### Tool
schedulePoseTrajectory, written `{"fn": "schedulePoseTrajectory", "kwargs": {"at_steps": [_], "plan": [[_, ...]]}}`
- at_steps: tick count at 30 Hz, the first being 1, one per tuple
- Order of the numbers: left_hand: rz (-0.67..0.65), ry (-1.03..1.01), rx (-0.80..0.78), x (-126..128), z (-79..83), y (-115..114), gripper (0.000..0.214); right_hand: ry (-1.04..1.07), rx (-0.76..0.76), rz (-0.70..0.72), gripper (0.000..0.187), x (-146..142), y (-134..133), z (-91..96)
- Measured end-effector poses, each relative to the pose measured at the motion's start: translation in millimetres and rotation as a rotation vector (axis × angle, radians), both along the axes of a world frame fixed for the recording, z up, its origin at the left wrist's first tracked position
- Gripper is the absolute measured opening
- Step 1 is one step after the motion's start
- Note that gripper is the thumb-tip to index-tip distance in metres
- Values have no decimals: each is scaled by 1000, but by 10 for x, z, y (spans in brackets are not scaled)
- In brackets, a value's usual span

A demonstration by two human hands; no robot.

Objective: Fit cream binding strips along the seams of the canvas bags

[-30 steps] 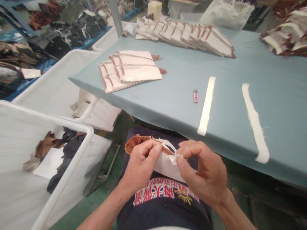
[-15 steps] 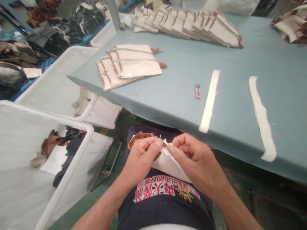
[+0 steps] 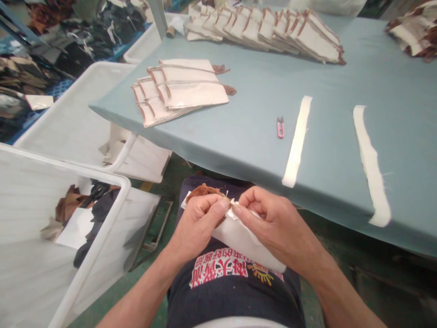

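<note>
Over my lap, both hands pinch one cream fabric piece (image 3: pixel 246 243) with brown trim (image 3: pixel 205 190). My left hand (image 3: pixel 198 223) grips its upper edge with thumb and fingers closed. My right hand (image 3: pixel 276 225) pinches the same edge just to the right, fingertips almost touching the left thumb. The cloth hangs down across my dark printed shirt (image 3: pixel 235 282), below the table's near edge.
On the blue-grey table (image 3: pixel 246 136) lie a stack of cream pieces (image 3: pixel 180 91), a long fanned row (image 3: pixel 269 34), pink thread snips (image 3: pixel 280 126) and two cream strips (image 3: pixel 296 141) (image 3: pixel 370 164). White bins (image 3: pixel 78 136) (image 3: pixel 41 255) stand at left, the nearer holding scraps.
My hands have come closer together on the fabric edge, closing the small loop seen a second ago. The view has shifted slightly, and more cloth now hangs below my right hand.
</note>
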State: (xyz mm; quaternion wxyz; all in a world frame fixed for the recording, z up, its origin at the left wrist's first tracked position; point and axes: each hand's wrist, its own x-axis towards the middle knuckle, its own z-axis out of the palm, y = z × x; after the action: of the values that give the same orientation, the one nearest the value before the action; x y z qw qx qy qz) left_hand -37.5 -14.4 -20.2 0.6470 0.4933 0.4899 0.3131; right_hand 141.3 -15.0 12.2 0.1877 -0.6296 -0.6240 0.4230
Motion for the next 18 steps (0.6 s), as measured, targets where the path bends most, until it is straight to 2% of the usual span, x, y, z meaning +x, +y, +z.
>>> {"fn": "schedulePoseTrajectory", "kwargs": {"at_steps": [9, 14, 18], "plan": [[-11, -88, -22, -72, -30, 0, 48, 52, -9, 70, 23, 11, 71, 35], [-15, -41, -26, -32, 86, -7, 24, 53, -20, 82, 20, 8, 65, 46], [66, 47, 32, 65, 194, -75, 14, 86, -12, 86, 21, 22, 12, 49]]}}
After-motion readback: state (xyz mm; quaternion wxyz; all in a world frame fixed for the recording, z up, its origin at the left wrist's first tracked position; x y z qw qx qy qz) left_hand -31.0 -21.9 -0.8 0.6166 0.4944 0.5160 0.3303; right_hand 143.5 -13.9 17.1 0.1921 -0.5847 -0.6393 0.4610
